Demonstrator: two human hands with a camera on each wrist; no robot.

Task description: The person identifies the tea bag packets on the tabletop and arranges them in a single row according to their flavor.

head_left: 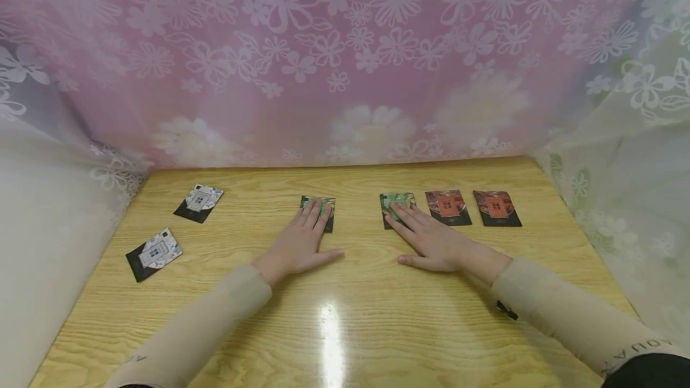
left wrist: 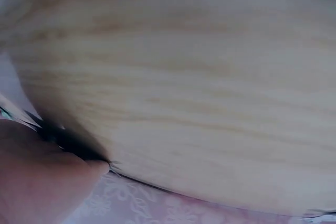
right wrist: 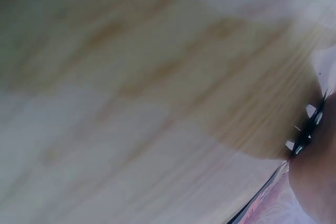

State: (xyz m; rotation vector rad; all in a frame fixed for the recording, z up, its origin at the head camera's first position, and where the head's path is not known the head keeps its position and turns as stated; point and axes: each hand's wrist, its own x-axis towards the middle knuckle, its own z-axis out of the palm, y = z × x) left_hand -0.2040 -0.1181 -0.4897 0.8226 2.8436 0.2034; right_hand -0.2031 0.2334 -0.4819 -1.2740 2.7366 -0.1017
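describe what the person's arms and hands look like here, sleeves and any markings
Both arms wear long, close-fitting beige sleeves that end at the wrists. The left sleeve shows a small dark letter near the bottom edge; the right sleeve carries dark lettering near the elbow and a small black tab under the cuff. The left hand and right hand are bare: no gloves, rings or watch visible.

green packets (head_left: 318,207), red packets (head_left: 447,206), pink floral curtain (head_left: 345,58)

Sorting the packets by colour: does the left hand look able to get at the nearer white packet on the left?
Probably yes. The left hand lies flat on a green packet; only bare table lies between it and the white packet.
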